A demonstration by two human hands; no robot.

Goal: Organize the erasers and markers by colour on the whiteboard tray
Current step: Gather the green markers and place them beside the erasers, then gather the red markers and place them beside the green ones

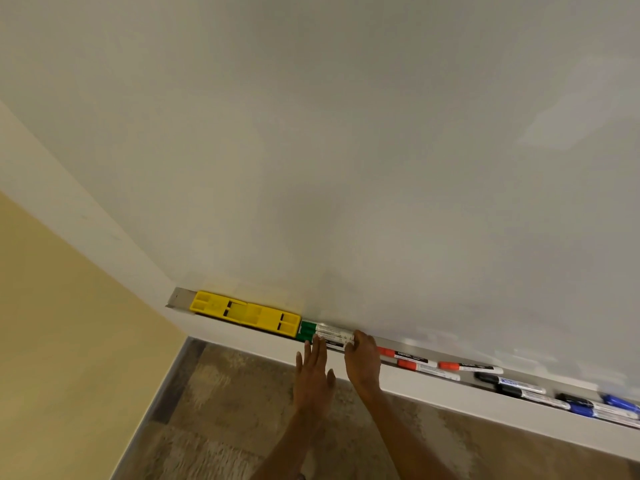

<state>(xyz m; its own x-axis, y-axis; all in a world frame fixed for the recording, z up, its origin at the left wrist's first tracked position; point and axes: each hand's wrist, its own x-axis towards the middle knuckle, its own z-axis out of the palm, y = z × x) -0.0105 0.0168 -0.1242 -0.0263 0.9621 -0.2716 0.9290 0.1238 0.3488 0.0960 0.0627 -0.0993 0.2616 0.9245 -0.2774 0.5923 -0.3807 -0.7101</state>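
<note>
Holding green markers [327,332], yellow eraser [244,313]: tray [178,299].

Eraser [245,313]: yellow. Marker caps, left to right: green [307,331], red [408,364], black [486,377], blue [616,401]. Whiteboard [381,150]: white. Wall [52,341]: yellow.

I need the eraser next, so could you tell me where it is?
The yellow eraser lies at the tray's far left end, just left of the green markers.

A large blank whiteboard [381,150] fills the wall ahead of me, softly lit with faint glare at right. To its left runs a white wall strip [69,216], then a yellow wall [52,341]. Below lies brownish patterned flooring [221,410].
</note>
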